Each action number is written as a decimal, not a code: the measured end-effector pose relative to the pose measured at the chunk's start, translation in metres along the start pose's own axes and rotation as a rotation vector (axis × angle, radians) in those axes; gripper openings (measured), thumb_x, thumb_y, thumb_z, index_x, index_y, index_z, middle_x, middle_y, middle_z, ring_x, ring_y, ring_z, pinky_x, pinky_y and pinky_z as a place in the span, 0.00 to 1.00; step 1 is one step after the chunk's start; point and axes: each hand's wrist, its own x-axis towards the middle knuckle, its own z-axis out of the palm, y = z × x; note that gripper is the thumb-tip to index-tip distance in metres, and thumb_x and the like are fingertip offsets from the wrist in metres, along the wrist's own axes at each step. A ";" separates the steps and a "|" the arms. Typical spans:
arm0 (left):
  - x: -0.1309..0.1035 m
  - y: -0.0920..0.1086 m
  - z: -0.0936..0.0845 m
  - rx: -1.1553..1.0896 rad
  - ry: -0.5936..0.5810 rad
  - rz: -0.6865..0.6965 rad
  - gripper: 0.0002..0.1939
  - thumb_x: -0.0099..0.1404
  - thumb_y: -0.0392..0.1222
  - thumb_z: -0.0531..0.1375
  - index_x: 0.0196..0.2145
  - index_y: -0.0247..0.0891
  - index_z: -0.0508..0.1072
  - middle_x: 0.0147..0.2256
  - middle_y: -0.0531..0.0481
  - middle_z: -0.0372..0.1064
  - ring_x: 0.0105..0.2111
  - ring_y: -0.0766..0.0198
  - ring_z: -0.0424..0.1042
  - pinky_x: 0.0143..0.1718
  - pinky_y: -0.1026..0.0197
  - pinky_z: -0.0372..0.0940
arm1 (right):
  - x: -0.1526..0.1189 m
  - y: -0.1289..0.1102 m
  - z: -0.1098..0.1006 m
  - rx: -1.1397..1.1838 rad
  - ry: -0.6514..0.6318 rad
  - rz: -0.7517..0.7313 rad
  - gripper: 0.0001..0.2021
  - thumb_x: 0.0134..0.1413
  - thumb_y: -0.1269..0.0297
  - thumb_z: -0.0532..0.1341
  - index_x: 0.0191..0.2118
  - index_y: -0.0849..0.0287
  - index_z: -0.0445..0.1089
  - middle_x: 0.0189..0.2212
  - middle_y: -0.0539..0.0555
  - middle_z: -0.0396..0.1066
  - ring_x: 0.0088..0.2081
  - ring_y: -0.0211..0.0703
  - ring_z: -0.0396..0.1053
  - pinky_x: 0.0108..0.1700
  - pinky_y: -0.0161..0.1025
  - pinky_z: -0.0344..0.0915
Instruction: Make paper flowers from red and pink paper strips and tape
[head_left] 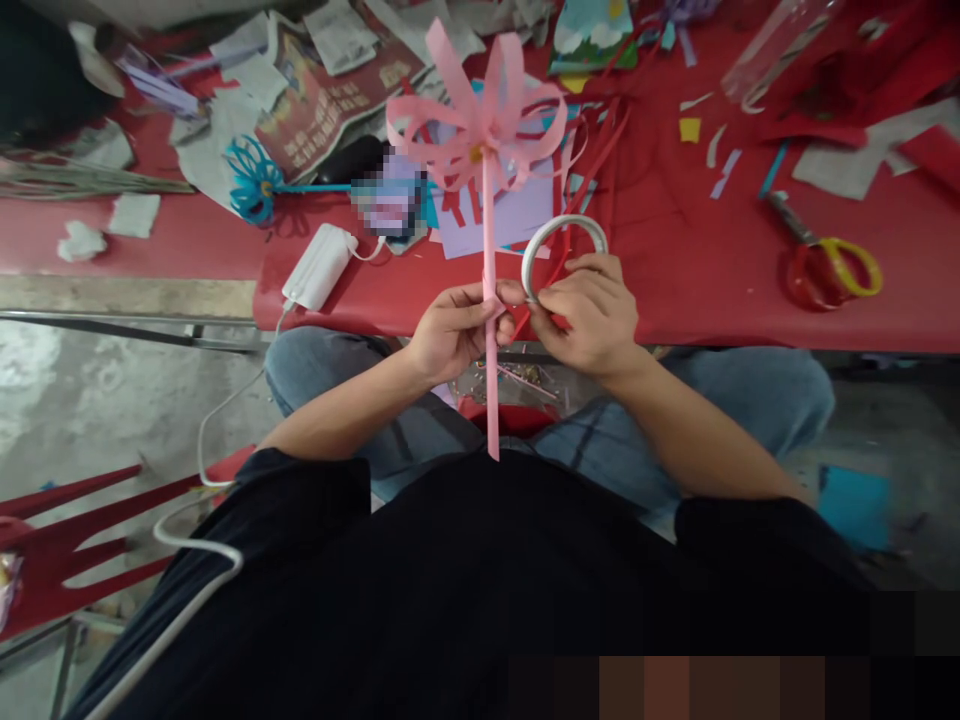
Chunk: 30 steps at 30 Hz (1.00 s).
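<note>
Pink flower of looped strips [491, 135], yellow-centred, pink-stemmed; towards nine o'clock from it, blue looped-strip flower [255, 185], also yellow-centred. White ring-shaped tape roll [528, 262]. Plain red desk [675, 290]. At half past three, red-and-yellow-handled scissors [832, 258].

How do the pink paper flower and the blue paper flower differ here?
The pink flower is held by its stem in the left hand; the blue flower lies on the cluttered red table.
The pink flower has broad loops, while the blue flower has many narrow ones.
The pink flower looks larger in view than the blue flower.
Both have looped petals, yellowish centres and stems matching their petals.
</note>
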 end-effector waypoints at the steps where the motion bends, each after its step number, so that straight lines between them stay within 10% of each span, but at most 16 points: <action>1: -0.001 0.001 0.001 -0.023 -0.009 -0.005 0.15 0.66 0.47 0.76 0.44 0.32 0.86 0.27 0.48 0.78 0.26 0.69 0.80 0.29 0.72 0.74 | 0.000 -0.001 0.002 0.015 0.039 0.004 0.04 0.73 0.65 0.67 0.47 0.50 0.72 0.34 0.48 0.80 0.34 0.43 0.76 0.55 0.52 0.77; 13: -0.001 -0.001 -0.019 0.157 -0.018 0.121 0.28 0.65 0.62 0.76 0.53 0.40 0.84 0.38 0.46 0.82 0.33 0.63 0.84 0.35 0.64 0.84 | 0.000 -0.015 0.000 -0.111 0.143 0.578 0.16 0.79 0.48 0.51 0.46 0.47 0.72 0.34 0.55 0.75 0.40 0.55 0.77 0.57 0.64 0.73; 19: -0.004 0.008 -0.022 0.220 -0.094 0.177 0.28 0.64 0.65 0.76 0.50 0.39 0.86 0.64 0.39 0.77 0.48 0.50 0.89 0.42 0.56 0.88 | -0.008 0.091 -0.059 -0.504 -0.316 0.538 0.15 0.75 0.47 0.64 0.44 0.54 0.77 0.33 0.60 0.80 0.33 0.49 0.66 0.45 0.52 0.59; 24: -0.009 0.008 -0.017 0.197 -0.199 0.140 0.26 0.67 0.61 0.76 0.53 0.41 0.87 0.72 0.39 0.72 0.51 0.46 0.89 0.44 0.55 0.90 | -0.037 0.160 -0.074 -0.596 -0.397 0.595 0.33 0.68 0.25 0.62 0.25 0.49 0.68 0.19 0.52 0.63 0.28 0.42 0.52 0.40 0.49 0.52; 30: -0.010 0.006 -0.014 0.214 -0.280 0.123 0.21 0.71 0.58 0.74 0.55 0.43 0.88 0.76 0.40 0.68 0.50 0.48 0.90 0.45 0.57 0.89 | 0.023 0.048 -0.065 -0.246 -0.200 0.377 0.14 0.78 0.50 0.64 0.45 0.53 0.80 0.36 0.59 0.82 0.35 0.46 0.73 0.42 0.48 0.68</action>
